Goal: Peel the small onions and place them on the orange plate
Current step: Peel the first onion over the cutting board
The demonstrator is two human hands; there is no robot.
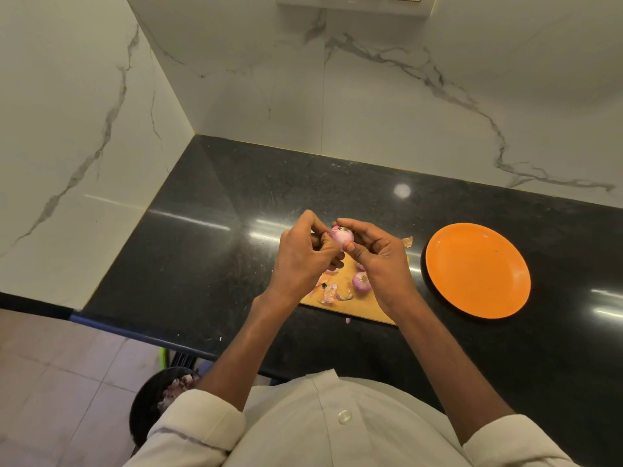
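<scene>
Count: two hands, both in the centre of the frame; one onion held, one onion on the board, possibly part of a third just above it at the edge of the right hand, too hidden to be sure; one orange plate; one wooden cutting board; a loose scatter of peel scraps on the board's left part, one stray bit of skin on the counter above the board, one tiny pink fleck just below the board's near edge. The held onion sits raised above the board, pinched between the two hands, pale pink with a dark root end facing up. Left hand: fingers curled inward, tips meeting the onion's left side, wrist angled up from lower centre. Right hand: forefinger arched over the top of the onion, thumb pressed at its lower right, remaining fingers folded; forearm runs down toward lower right. Both sleeves rolled, white shirt at the bottom of the frame. Orange plate lies to the right of the board on the black counter, near but not touching it, nothing on it. Lower left, below the counter edge, a dark round bin with pale scraps inside. White marbled wall fills the upper frame.
</scene>
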